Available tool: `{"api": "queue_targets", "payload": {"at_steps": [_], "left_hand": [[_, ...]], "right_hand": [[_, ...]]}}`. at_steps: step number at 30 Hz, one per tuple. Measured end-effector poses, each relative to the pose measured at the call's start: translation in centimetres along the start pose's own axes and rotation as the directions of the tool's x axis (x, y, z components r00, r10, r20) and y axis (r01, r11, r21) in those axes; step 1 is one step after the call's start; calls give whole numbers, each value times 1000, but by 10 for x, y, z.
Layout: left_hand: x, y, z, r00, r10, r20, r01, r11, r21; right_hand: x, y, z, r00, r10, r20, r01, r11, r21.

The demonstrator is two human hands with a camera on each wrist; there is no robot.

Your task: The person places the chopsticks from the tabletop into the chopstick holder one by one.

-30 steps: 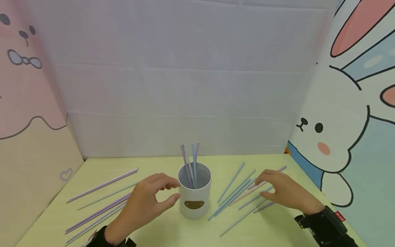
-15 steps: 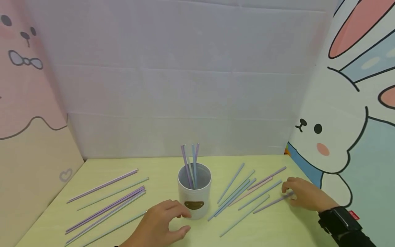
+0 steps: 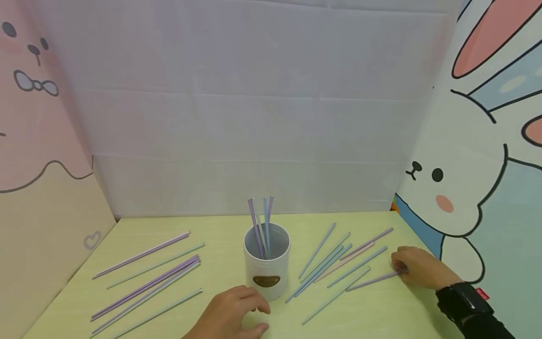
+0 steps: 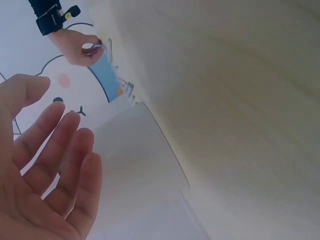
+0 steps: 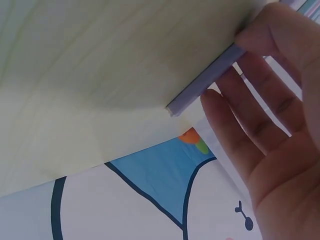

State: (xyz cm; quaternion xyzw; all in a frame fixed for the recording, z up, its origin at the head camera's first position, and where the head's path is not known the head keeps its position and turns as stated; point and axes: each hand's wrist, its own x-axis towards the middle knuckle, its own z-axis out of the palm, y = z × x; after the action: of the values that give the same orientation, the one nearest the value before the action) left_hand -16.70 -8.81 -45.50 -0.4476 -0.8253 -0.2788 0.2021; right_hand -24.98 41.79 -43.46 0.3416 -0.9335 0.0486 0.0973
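My right hand pinches the right end of a purple straw on the right of the table. In the right wrist view, thumb and fingertips meet on that purple straw, whose end pokes out past them. My left hand, fingers relaxed and holding nothing, is in front of a white cup with a brown patch. The left wrist view shows the same left hand with its fingers spread and loosely bent. Several purple, blue and green straws stand in the cup.
Blue, green, pink and purple straws lie spread right of the cup, some crossing. More long straws lie on the left of the yellow table. A white backdrop rises behind, between cartoon-printed side panels.
My right hand has moved right, away from the middle straws, and now grips the purple straw, whose right end has shifted slightly. My left hand has come down towards the front of the cup.
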Motion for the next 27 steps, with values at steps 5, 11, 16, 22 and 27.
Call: {"api": "queue_targets", "payload": {"at_steps": [5, 11, 16, 22, 27], "left_hand": [[-3, -4, 2, 1000, 10, -9, -10, 1000, 17], [-3, -4, 1, 999, -26, 41, 25, 999, 38], [1, -1, -5, 997, -55, 50, 53, 998, 39], [10, 6, -7, 998, -61, 23, 60, 996, 65], [21, 13, -4, 999, -41, -1, 41, 993, 109]], "right_hand": [[1, -9, -6, 997, 34, 72, -36, 999, 31], [9, -34, -21, 990, 26, 136, -32, 999, 39], [26, -69, -36, 992, -35, 124, 22, 994, 105], [50, -127, -49, 985, -89, 150, 61, 982, 180], [69, -172, -51, 979, -150, 135, 119, 969, 215]]}}
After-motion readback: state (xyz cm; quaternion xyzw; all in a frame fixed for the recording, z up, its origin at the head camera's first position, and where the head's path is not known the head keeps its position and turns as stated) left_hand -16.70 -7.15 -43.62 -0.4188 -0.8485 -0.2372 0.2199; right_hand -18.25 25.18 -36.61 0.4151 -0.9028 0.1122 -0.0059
